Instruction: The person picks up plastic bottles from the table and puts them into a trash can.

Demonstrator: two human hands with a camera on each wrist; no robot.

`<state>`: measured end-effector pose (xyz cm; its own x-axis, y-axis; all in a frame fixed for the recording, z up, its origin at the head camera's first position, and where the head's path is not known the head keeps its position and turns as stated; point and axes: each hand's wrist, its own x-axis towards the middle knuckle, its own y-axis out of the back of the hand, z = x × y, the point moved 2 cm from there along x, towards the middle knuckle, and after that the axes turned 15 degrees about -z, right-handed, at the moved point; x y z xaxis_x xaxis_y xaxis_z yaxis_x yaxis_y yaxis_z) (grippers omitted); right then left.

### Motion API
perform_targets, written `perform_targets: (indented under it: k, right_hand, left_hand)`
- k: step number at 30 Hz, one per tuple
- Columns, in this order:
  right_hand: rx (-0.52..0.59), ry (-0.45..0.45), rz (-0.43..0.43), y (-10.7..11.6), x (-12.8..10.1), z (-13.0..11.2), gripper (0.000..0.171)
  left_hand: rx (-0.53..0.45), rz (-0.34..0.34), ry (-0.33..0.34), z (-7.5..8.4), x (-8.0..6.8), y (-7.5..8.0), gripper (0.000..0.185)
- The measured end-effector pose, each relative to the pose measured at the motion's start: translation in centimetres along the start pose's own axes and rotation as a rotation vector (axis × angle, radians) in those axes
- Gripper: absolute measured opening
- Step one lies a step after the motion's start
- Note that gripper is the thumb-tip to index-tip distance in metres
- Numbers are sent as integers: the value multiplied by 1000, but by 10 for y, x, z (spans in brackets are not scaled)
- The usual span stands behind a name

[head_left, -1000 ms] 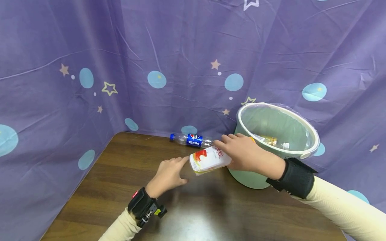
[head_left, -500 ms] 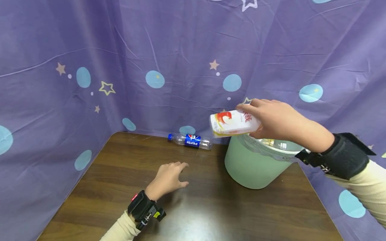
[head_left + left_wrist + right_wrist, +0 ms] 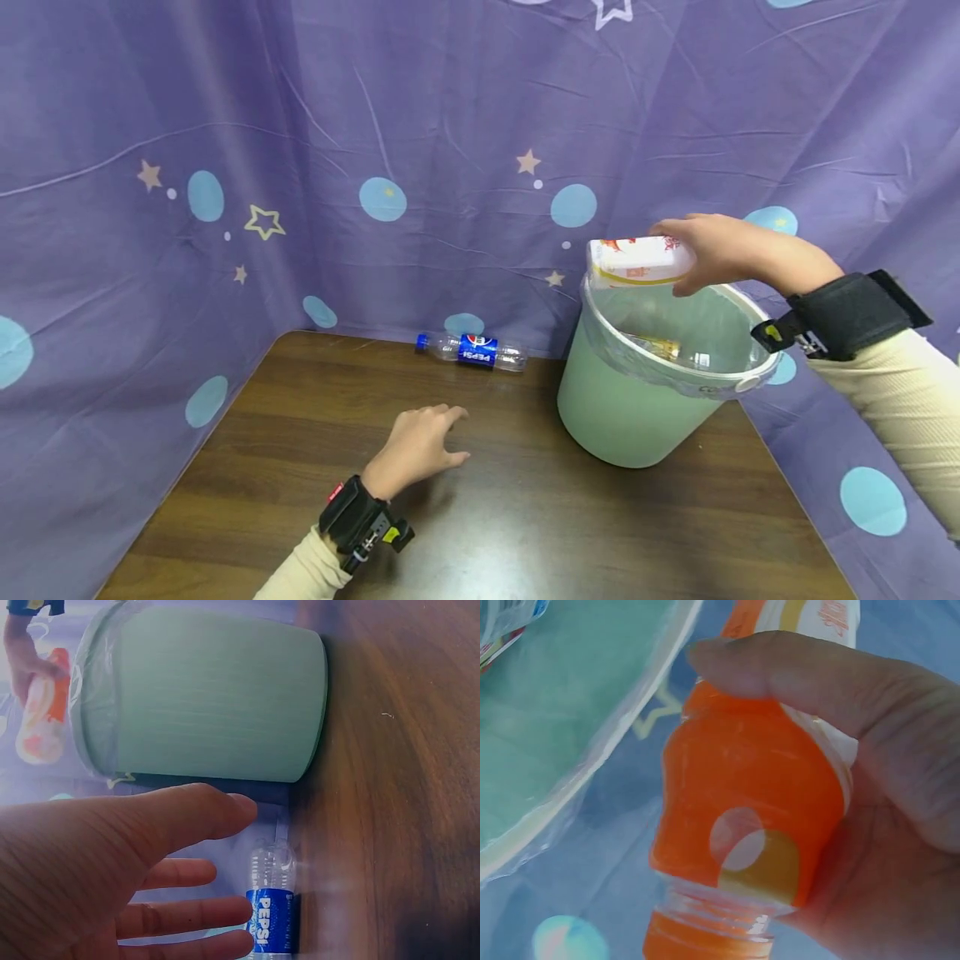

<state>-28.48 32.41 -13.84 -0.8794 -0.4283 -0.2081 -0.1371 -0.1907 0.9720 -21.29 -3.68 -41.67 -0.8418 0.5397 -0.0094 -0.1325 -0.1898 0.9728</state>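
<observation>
My right hand (image 3: pixel 723 250) grips a white and orange drink bottle (image 3: pixel 641 262) on its side, over the far left rim of the green bin (image 3: pixel 637 408). Close up in the right wrist view, the thumb lies across the bottle's orange shoulder (image 3: pixel 750 787), with its orange cap (image 3: pixel 705 937) pointing down the frame. My left hand (image 3: pixel 416 446) hovers low over the table with its fingers spread, holding nothing. Beyond it a clear Pepsi bottle (image 3: pixel 477 351) with a blue cap lies by the curtain; part of it also shows past my fingers in the left wrist view.
The bin has a white rim and a clear plastic liner. Inside it lie a yellowish package (image 3: pixel 660 347) and some clear plastic. The brown wooden table (image 3: pixel 300 467) meets a purple curtain (image 3: pixel 465 125) at the back and left.
My right hand has lifted the drink bottle away from beside my left hand, moving right and up to the bin's rim. The left hand and the Pepsi bottle have barely moved.
</observation>
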Motion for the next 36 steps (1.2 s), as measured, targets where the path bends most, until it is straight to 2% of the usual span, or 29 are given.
perform_targets:
  k: [5, 10, 15, 21, 27, 34, 36]
  right_hand:
    - [72, -59, -152, -9, 8, 19, 75]
    - [206, -105, -339, -26, 15, 33, 74]
    - [293, -128, -439, -43, 25, 43, 66]
    - [268, -180, -468, -58, 39, 49, 72]
    - [218, -192, -456, -71, 51, 57, 63]
    - [215, -215, -496, -89, 61, 66, 65]
    - [223, -198, -511, -93, 63, 66, 61]
  left_hand:
    - [0, 2, 6, -3, -1, 0, 54]
    - [-9, -6, 6, -3, -3, -1, 53]
    - [-19, -13, 9, -4, -5, -1, 52]
    - [-25, -23, 18, -5, -4, -2, 51]
    - [-31, -28, 7, -5, -4, -2, 51]
    - [-29, -20, 14, -6, -5, -4, 51]
    - [-25, -20, 16, -6, -5, -5, 51]
